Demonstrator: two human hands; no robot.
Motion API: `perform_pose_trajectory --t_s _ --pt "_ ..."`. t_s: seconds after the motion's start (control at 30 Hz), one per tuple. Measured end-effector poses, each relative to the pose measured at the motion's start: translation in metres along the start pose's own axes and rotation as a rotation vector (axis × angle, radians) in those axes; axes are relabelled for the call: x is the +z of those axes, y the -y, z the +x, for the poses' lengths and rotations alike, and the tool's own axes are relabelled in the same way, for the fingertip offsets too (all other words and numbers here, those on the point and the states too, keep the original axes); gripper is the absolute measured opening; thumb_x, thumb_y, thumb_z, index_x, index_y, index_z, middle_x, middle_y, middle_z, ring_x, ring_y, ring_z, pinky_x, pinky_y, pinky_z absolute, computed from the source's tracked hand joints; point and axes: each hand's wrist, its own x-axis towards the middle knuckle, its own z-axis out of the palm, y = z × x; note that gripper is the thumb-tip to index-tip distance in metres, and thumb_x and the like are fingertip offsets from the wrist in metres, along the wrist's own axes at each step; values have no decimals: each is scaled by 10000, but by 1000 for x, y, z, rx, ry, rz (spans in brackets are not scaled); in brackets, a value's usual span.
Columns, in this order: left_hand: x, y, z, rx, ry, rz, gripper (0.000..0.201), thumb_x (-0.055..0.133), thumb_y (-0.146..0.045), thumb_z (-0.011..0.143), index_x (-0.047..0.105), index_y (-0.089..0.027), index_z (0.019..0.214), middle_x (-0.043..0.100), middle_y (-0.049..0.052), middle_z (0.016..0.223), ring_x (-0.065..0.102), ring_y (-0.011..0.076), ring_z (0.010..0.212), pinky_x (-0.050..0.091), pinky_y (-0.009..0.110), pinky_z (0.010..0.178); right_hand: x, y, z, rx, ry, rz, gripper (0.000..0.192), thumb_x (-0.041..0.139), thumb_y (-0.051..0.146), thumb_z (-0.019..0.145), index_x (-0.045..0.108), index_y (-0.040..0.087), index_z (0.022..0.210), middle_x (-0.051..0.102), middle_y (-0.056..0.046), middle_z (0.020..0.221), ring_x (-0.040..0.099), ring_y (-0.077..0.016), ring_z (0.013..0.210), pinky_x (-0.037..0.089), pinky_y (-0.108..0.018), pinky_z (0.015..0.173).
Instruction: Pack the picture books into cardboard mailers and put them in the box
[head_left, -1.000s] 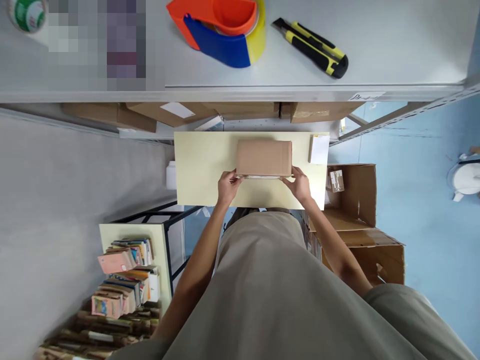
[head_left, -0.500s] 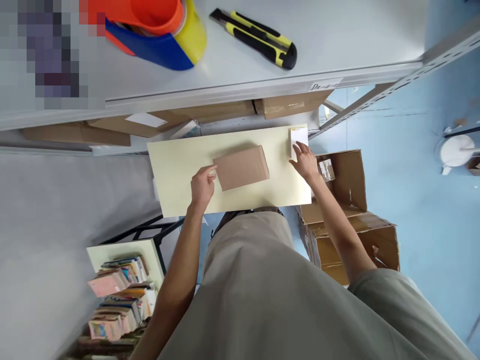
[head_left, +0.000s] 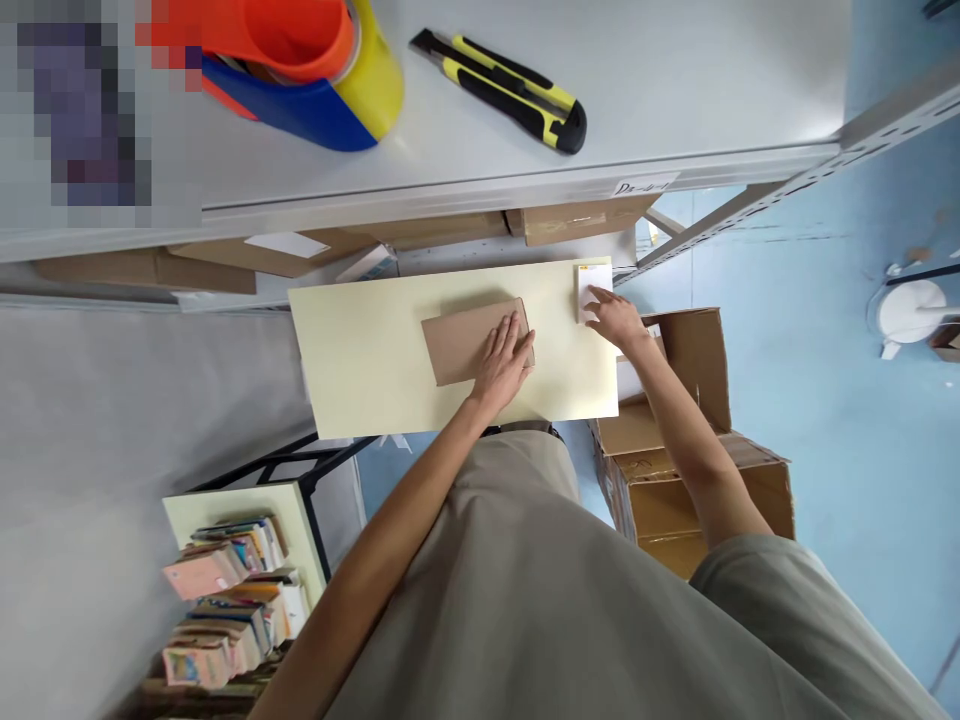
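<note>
A brown cardboard box (head_left: 457,345) lies on the pale yellow tabletop (head_left: 360,370). My left hand (head_left: 504,365) rests flat over its right end, fingers stretched out and slightly apart. At the table's far right corner is a small white box (head_left: 598,274) with a little orange mark on top. My right hand (head_left: 613,318) reaches over this white box from the right, its fingertips on the top and its thumb and fingers apart. Part of the white box is hidden under the fingers.
Above the table, a grey metal shelf (head_left: 675,80) holds a yellow-black box cutter (head_left: 510,95) and an orange, blue and yellow tape dispenser (head_left: 315,100). Open cardboard cartons (head_left: 694,365) stand at the right. Several books (head_left: 225,620) sit at lower left.
My left hand has moved right, from the cardboard box's left edge onto its right end, and has flattened out. My right hand stays at the white box, its fingers slightly shifted.
</note>
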Motion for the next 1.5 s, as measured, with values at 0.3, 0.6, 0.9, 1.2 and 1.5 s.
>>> perform_pose_trajectory --t_s 0.3,0.6,0.9,1.2,1.5 --pt "-9 -1 -2 -14 5 3 732 749 -231 1034 517 -172 1726 184 230 1934 161 422 1816 224 672 1458 -29 8 -11 192 -125 -13 446 430 280 1179 836 201 1346 844 -173 1348 817 -339 1115 538 -392 869" --pt "-33 -32 30 -63 -85 -30 549 577 -282 1131 582 -138 1661 499 243 1771 446 415 1689 424 609 1383 -33 10 -7 72 79 -17 388 491 319 1181 818 194 1347 809 -180 1396 785 -345 1196 553 -408 957" --pt "-28 -54 62 19 -14 -29 514 521 -236 1140 599 -119 1634 523 204 1768 400 385 1726 335 574 1450 -29 -22 58 74 -67 58 691 709 426 1097 535 109 1685 530 -286 1730 529 -436 1574 467 -565 1265" --pt "-23 -48 78 14 46 -109 626 491 -238 1120 468 -112 1733 479 227 1805 376 386 1737 301 594 1458 -29 -25 45 29 -183 8 426 498 245 1155 694 146 1520 675 -232 1564 604 -399 1406 443 -529 1193" --pt "16 -45 121 -53 83 -262 871 520 -208 1086 120 -48 1843 452 305 1802 447 402 1698 379 599 1415 -16 -21 -23 -52 -205 -4 566 279 211 1173 646 162 1602 728 -214 1400 615 -394 1268 482 -520 1090"
